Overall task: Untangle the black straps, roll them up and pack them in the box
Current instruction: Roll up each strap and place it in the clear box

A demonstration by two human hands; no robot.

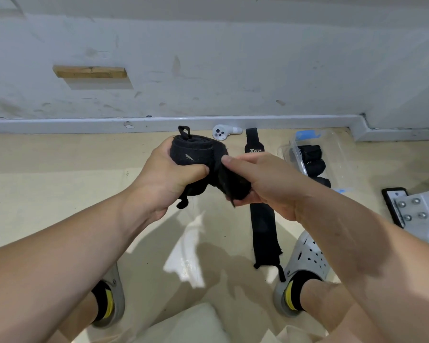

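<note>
Our left hand (166, 177) grips the rolled black strap (196, 151), fingers curled round the coil. Just beside it, our right hand (270, 186) pinches the strap's loose tail between thumb and fingers. Under the right hand, a flat strap (263, 224) lies on the floor. Farther right, the clear box (337, 144) holds rolled straps (312, 164).

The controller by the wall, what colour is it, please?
The controller is white, in the head view.

White lettering "XTEP" stands on the flat black strap (263, 214) lying on the floor.
</note>
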